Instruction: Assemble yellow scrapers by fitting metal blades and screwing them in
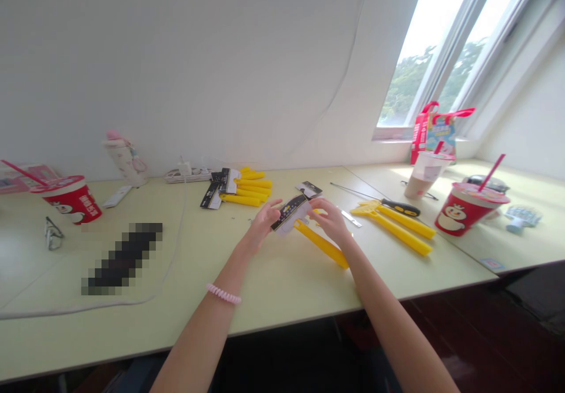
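Note:
Both of my hands are at a black-and-white packaging card held just above the table. My left hand pinches its left end between thumb and fingers. At the card's right end, my right hand has its fingers curled onto the edge. A yellow plastic handle lies below the card, beside my right wrist. Behind them rests another black-and-white card. A flat metal blade lies just right of my right hand, near a yellow scraper-like tool.
Several yellow handles with cards lie at the back. A screwdriver lies behind the yellow tool. Red cups with straws stand on both sides. A power strip sits by the wall, its white cable crossing the table's left half.

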The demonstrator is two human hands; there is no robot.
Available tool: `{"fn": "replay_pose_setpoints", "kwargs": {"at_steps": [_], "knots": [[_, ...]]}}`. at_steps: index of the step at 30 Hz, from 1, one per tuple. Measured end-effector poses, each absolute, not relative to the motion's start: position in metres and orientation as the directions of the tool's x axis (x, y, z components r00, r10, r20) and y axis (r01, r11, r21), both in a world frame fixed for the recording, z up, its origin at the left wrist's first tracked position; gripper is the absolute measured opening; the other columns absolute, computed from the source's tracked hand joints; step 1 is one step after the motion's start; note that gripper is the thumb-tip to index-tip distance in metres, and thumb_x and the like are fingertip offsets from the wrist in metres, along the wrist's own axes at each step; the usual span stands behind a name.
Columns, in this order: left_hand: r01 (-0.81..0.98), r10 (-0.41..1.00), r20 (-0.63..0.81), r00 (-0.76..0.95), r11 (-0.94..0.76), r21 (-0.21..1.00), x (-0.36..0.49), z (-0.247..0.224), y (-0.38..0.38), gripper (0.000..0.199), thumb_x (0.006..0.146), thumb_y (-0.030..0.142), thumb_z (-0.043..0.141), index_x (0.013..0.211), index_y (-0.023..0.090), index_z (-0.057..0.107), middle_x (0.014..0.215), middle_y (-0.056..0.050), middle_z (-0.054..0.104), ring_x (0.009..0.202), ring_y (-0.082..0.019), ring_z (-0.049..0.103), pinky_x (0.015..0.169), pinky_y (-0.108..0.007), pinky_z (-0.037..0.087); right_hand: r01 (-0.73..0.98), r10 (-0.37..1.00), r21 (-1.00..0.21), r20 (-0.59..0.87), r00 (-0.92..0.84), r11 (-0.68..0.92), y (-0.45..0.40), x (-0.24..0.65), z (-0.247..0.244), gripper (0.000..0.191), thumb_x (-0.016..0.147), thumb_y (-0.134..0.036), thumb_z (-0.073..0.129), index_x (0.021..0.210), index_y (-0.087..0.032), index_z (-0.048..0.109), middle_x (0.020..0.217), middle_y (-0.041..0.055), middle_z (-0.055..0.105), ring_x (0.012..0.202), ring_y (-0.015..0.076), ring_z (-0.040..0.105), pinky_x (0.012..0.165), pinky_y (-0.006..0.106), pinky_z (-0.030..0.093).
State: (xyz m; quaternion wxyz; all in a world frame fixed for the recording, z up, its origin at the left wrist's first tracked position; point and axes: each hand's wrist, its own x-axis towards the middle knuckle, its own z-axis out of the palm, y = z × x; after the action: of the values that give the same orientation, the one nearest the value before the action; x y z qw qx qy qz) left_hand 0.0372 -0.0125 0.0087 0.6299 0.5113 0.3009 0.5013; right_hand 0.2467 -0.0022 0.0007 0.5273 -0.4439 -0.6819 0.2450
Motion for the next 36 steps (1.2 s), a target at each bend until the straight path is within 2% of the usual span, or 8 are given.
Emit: {"fn": "replay_pose_setpoints", "kwargs": {"at_steps": [5, 9, 13, 15, 23, 28, 32, 36], "knots": [[-0.169, 0.96, 0.149, 0.236, -0.11, 0.979, 0.038, 0.004, -0.009, 0.062, 0.057, 0.018, 0.078, 0.116, 0.02, 0.059, 0.096, -0.009, 0.068, 0.081, -0.019, 0.063, 0.068, -0.024, 0.047, 0.356, 0.865, -0.796, 0.494, -0.085, 0.489, 0.002, 0.246, -0.004, 0.023, 0.076, -0.043, 0.058, 0.082, -0.021, 0.063, 0.088, 0.0048, 0.063, 0.075, 0.0174, 0.062, 0.068, 0.033, 0.053], [-0.117, 0.982, 0.154, 0.113, -0.141, 0.983, 0.037, -0.003, -0.002, 0.049, 0.063, 0.018, 0.071, 0.11, 0.02, 0.06, 0.08, -0.005, 0.068, 0.064, -0.015, 0.06, 0.056, -0.022, 0.045, 0.456, 0.858, -0.749, 0.509, -0.068, 0.48, -0.004, 0.248, -0.001, 0.026, 0.079, -0.042, 0.056, 0.095, -0.023, 0.06, 0.096, 0.0052, 0.064, 0.08, 0.0176, 0.062, 0.072, 0.034, 0.052], [-0.056, 0.968, 0.21, -0.14, -0.219, 0.974, 0.029, -0.009, 0.007, 0.017, 0.062, 0.019, 0.067, 0.078, 0.016, 0.066, 0.078, -0.004, 0.066, 0.065, -0.013, 0.057, 0.055, -0.02, 0.041, 0.587, 0.849, -0.619, 0.442, -0.289, 0.522, -0.013, 0.254, 0.002, 0.039, 0.075, -0.039, 0.062, 0.111, -0.026, 0.057, 0.101, 0.0044, 0.066, 0.09, 0.0192, 0.061, 0.08, 0.034, 0.049], [-0.097, 0.971, 0.153, -0.184, -0.173, 0.98, 0.025, -0.01, 0.01, 0.014, 0.059, 0.021, 0.067, 0.072, 0.015, 0.066, 0.081, -0.005, 0.066, 0.067, -0.013, 0.057, 0.056, -0.021, 0.041, 0.675, 0.85, -0.52, 0.373, -0.371, 0.523, -0.014, 0.256, 0.001, 0.038, 0.075, -0.036, 0.062, 0.111, -0.027, 0.059, 0.099, 0.0039, 0.067, 0.09, 0.0207, 0.062, 0.08, 0.036, 0.049], [-0.195, 0.959, 0.043, -0.281, -0.101, 0.976, 0.018, -0.003, 0.016, 0.027, 0.055, 0.022, 0.069, 0.081, 0.013, 0.071, 0.077, -0.006, 0.067, 0.062, -0.013, 0.057, 0.051, -0.023, 0.042, 0.786, 0.811, -0.388, 0.538, -0.231, 0.481, -0.006, 0.254, 0.0, 0.03, 0.083, -0.032, 0.053, 0.11, -0.027, 0.063, 0.105, 0.0038, 0.068, 0.095, 0.0223, 0.06, 0.085, 0.038, 0.046], [-0.22, 0.829, -0.014, -0.559, -0.132, 0.967, -0.012, -0.013, 0.048, 0.025, 0.06, 0.015, 0.065, 0.084, 0.011, 0.072, 0.083, -0.008, 0.068, 0.065, -0.014, 0.06, 0.055, -0.025, 0.047, 0.809, 0.788, -0.403, 0.604, -0.116, 0.428, -0.002, 0.264, -0.006, 0.028, 0.085, -0.023, 0.045, 0.106, -0.02, 0.063, 0.104, 0.0077, 0.066, 0.099, 0.023, 0.057, 0.087, 0.04, 0.044], [-0.069, 0.651, -0.027, -0.759, -0.04, 0.997, -0.052, -0.024, 0.087, 0.03, 0.065, 0.01, 0.058, 0.092, 0.009, 0.071, 0.085, -0.01, 0.069, 0.068, -0.015, 0.063, 0.059, -0.026, 0.052, 0.771, 0.816, -0.459, 0.564, -0.13, 0.44, -0.003, 0.265, -0.009, 0.023, 0.084, -0.02, 0.044, 0.09, -0.019, 0.065, 0.097, 0.0073, 0.067, 0.092, 0.0211, 0.059, 0.082, 0.036, 0.046], [0.04, 0.608, 0.026, -0.794, 0.01, 0.999, -0.082, -0.029, 0.116, 0.033, 0.068, 0.01, 0.055, 0.098, 0.007, 0.069, 0.088, -0.015, 0.069, 0.074, -0.021, 0.065, 0.064, -0.032, 0.053, 0.724, 0.83, -0.499, 0.527, -0.181, 0.476, -0.01, 0.257, -0.005, 0.021, 0.084, -0.02, 0.045, 0.087, -0.021, 0.065, 0.095, 0.0053, 0.066, 0.093, 0.0189, 0.059, 0.083, 0.033, 0.045]]}}
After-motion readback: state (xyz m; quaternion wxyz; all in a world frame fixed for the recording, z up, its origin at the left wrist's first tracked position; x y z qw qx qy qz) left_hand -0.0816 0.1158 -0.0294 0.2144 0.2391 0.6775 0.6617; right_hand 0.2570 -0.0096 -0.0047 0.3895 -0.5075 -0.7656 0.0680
